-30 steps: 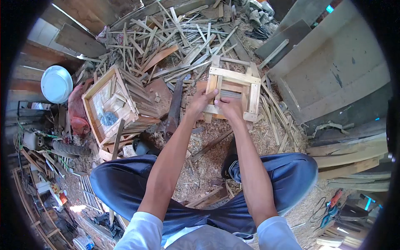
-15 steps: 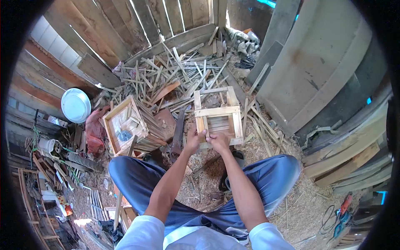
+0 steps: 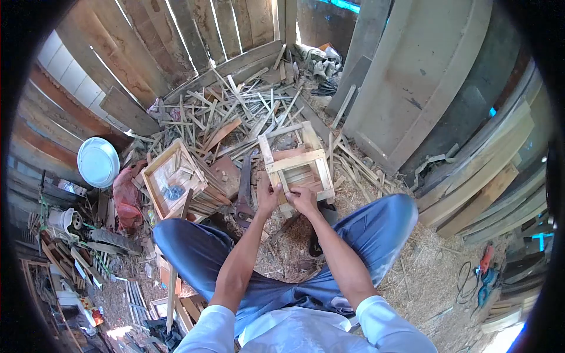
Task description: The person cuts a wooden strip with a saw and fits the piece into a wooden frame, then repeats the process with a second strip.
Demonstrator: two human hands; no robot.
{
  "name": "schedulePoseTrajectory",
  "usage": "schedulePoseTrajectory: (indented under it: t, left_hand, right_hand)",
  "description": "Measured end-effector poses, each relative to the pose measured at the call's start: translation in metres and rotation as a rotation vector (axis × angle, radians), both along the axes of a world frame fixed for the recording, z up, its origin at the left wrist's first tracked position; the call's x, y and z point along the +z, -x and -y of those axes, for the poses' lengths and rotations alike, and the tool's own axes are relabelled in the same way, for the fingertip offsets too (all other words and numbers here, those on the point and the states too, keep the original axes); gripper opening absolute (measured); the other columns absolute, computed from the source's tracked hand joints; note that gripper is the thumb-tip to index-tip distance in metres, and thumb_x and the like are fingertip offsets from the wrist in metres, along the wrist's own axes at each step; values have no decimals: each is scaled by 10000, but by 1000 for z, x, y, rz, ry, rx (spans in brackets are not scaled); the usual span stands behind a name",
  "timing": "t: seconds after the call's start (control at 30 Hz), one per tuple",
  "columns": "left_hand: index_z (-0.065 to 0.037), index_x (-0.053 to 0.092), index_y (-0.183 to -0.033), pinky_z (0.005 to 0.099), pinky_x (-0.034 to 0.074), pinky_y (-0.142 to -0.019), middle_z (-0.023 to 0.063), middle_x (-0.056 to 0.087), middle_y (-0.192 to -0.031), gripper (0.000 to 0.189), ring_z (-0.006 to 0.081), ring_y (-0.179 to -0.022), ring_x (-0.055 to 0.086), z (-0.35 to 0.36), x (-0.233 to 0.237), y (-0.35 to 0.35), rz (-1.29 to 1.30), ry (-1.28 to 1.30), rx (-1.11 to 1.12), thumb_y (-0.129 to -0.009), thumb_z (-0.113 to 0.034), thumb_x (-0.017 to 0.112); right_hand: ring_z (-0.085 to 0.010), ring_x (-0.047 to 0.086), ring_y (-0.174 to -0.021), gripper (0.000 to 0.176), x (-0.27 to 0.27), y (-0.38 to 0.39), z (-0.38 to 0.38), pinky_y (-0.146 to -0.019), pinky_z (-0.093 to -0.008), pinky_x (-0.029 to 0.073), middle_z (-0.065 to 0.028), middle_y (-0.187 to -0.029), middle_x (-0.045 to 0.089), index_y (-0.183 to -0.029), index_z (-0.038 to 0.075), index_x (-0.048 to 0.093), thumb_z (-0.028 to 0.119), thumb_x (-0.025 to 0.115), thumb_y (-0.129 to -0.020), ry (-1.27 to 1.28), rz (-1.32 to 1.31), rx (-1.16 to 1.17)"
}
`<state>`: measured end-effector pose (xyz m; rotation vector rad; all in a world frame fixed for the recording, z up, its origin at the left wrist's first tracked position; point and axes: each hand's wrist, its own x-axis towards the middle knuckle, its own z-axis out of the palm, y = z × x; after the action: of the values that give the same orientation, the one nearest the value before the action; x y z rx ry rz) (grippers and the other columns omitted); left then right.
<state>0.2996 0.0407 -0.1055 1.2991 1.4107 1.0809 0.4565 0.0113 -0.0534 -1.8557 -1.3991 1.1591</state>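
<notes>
No readable text, labels or numbers.

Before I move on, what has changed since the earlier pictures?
The wooden frame has turned counterclockwise and shows nearer the saw; the camera has tilted up, revealing more plank wall. Nothing was newly grasped or let go: the left hand and right hand still hold the frame. Saw and crate stayed put.

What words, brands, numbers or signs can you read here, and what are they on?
None: no text is readable in this picture.
Wooden frame: no lettering that I can make out.
Red-and-white packet, lower left of the picture: any print is too small and blurred to read.
Teal-and-red tool, right of the picture: too small to tell whether it bears a label.
</notes>
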Motion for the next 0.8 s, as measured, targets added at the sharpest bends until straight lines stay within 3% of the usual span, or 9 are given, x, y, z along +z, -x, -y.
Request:
schedulePoseTrajectory:
  t: [0.13,0.2,0.27,0.37,0.47,0.53,0.6,0.67,0.8]
  left_hand:
    - [-55,403,-1387,335,475,-894,110,527,-1277,485,188,-1095,543,4,8,4,284,128,113,-953,-168,586]
    - [-55,371,-1418,332,455,-937,93,535,-1272,524,198,-1107,536,5,-5,11,533,324,154,-964,-205,584]
    - [-56,389,-1420,328,453,-935,92,550,-1268,531,190,-1083,551,4,-41,23,498,301,121,-971,-266,579]
    - [-6,504,-1298,354,524,-812,96,633,-1128,483,196,-970,627,12,25,21,295,426,250,-973,-359,556]
    - [-16,550,-1301,304,470,-887,87,639,-1141,472,162,-1005,591,18,-9,51,469,513,222,-956,-335,593]
    - [12,583,-1253,301,485,-851,83,658,-1092,469,153,-948,611,35,24,62,501,586,219,-945,-340,607]
    - [17,581,-1253,299,491,-836,83,660,-1091,475,148,-923,615,47,54,65,394,555,191,-941,-341,611]
    - [2,577,-1272,295,486,-850,93,665,-1092,479,153,-933,616,46,20,84,391,617,157,-940,-340,614]
    - [-4,576,-1287,300,470,-886,99,665,-1119,495,151,-972,604,58,16,91,213,648,127,-933,-348,618]
  right_hand:
    - [-265,688,-914,372,23,11,-12,-845,-343,520,-160,-1006,706,-1130,51,672,237,715,-812,-37,23,134]
    - [-305,673,-940,321,23,20,-15,-850,-350,510,-186,-1023,690,-1118,44,669,208,673,-843,-139,133,127]
    - [-311,670,-919,255,9,17,-23,-810,-352,504,-190,-983,689,-1066,15,666,180,633,-874,-234,19,93]
    - [-301,673,-895,248,21,17,-34,-793,-357,507,-184,-965,692,-1048,11,668,185,636,-874,-149,24,63]
    - [-301,677,-862,242,25,25,-26,-772,-366,509,-185,-932,694,-1038,11,669,189,632,-878,-128,11,75]
    - [-378,658,-857,248,25,29,-19,-768,-433,510,-212,-891,680,-969,26,682,215,605,-829,-86,91,129]
    - [-316,680,-849,253,13,33,-7,-770,-382,510,-195,-904,693,-1003,13,675,222,633,-867,-10,164,171]
    - [-336,675,-861,257,-10,36,6,-768,-399,506,-202,-905,688,-969,7,673,237,629,-863,-47,141,253]
    - [-339,672,-925,283,14,45,34,-808,-403,508,-217,-942,682,-999,15,680,258,634,-861,130,206,299]
